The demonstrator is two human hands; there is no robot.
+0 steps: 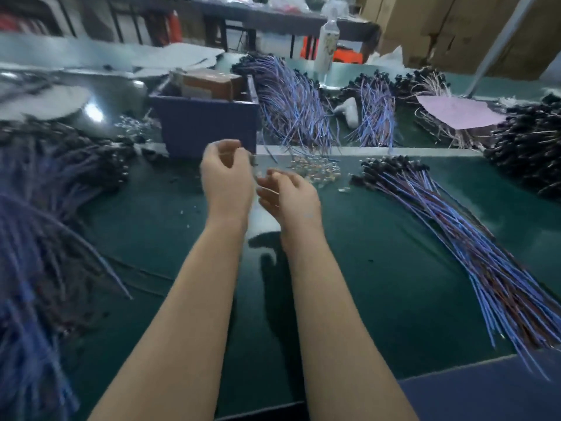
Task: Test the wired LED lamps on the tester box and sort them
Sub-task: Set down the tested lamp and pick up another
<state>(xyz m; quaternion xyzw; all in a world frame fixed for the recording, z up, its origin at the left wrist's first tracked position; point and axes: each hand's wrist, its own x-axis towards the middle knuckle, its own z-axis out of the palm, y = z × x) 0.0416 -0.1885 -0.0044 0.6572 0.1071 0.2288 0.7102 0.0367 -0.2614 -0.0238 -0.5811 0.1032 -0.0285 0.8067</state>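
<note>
Right bundle (pixel 455 238): wired lamps lying on the green mat (pixel 379 284), black heads toward the far ledge, blue and red leads fanning out to the near right edge
Left heap (pixel 51 208): more wired lamps piled at the mat's left side, badly blurred, leads trailing toward the near edge
Blue box (pixel 209 126): stands at the far edge of the mat, just beyond the hands; a brown carton (pixel 209 83) sits inside it
Left hand (pixel 226 177): raised over the mat just in front of the box's near right corner, fingers curled in, thumb and forefinger close together; blur hides whether anything is pinched, cannot tell
Right hand (pixel 290 197): just beside the left and a little lower, fingers loosely curled with tips toward the left hand; cannot tell if it holds anything
Clear pieces (pixel 315 170): small scatter of clear bits on the mat, between the hands and the right bundle's heads
Ledge (pixel 394 151): pale strip across the bench behind the mat
Far bundles (pixel 297 107): blue-leaded lamps heaped beyond the ledge, right of the box
Dark heap (pixel 528 144): black-headed pile at the far right
Pink sheet (pixel 455 112): lies on top of the wires near the dark heap
White bottle (pixel 326 44): upright behind the far bundles
</note>
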